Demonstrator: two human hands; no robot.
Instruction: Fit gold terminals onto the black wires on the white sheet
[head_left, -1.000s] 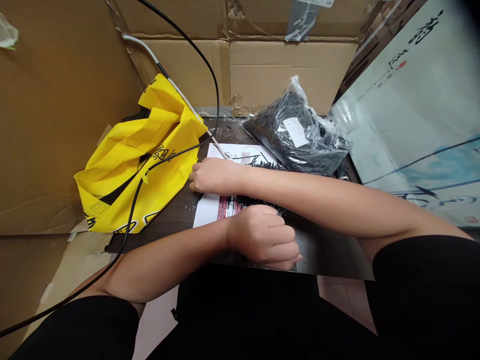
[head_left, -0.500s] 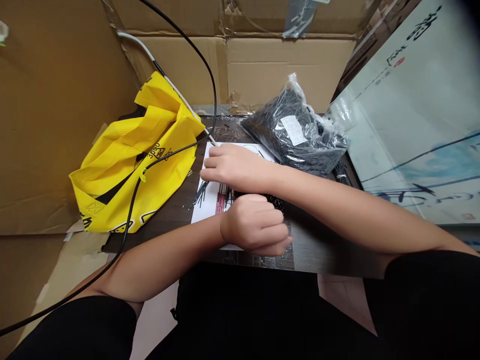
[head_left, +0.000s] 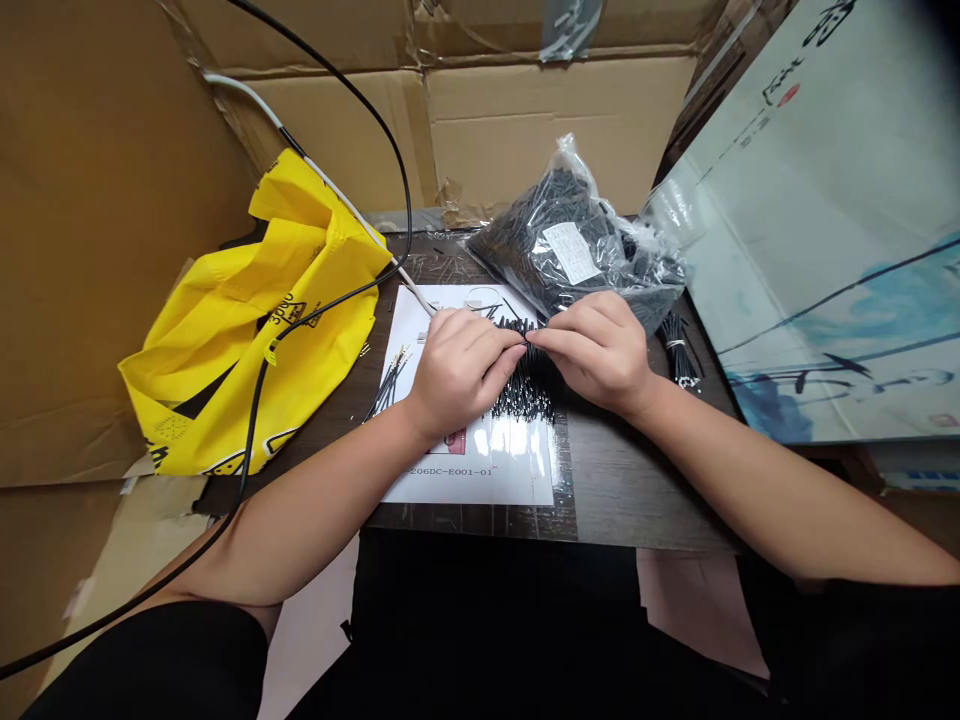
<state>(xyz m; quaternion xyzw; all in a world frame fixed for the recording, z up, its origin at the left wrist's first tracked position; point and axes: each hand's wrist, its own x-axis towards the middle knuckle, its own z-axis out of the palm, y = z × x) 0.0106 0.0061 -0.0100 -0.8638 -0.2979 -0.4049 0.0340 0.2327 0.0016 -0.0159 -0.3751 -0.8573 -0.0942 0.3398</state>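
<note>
My left hand (head_left: 466, 368) and my right hand (head_left: 600, 350) are both closed in a pinch, their fingertips meeting over a printed white sheet (head_left: 480, 488). A tiny dark bit shows where the fingertips meet, too small to name. Directly beneath and behind them lies a dense pile of short black wires (head_left: 523, 395), partly covered by the hands. To the left of my left hand, a loose bunch of black wires with gold-coloured tips (head_left: 388, 385) rests across the sheet's edge.
A clear plastic bag of black pieces (head_left: 525, 235) stands behind my right hand, with a tied black wire bundle (head_left: 676, 350) beside it. A yellow bag (head_left: 217, 300) lies left, crossed by a black cable (head_left: 259, 400). Cardboard (head_left: 555, 110) walls the back; a painted panel (head_left: 832, 250) leans right.
My right hand has moved right, away from above the left wire bunch. My left hand has turned and risen from the front; their fingertips now meet over the pile. The view has shifted slightly.
</note>
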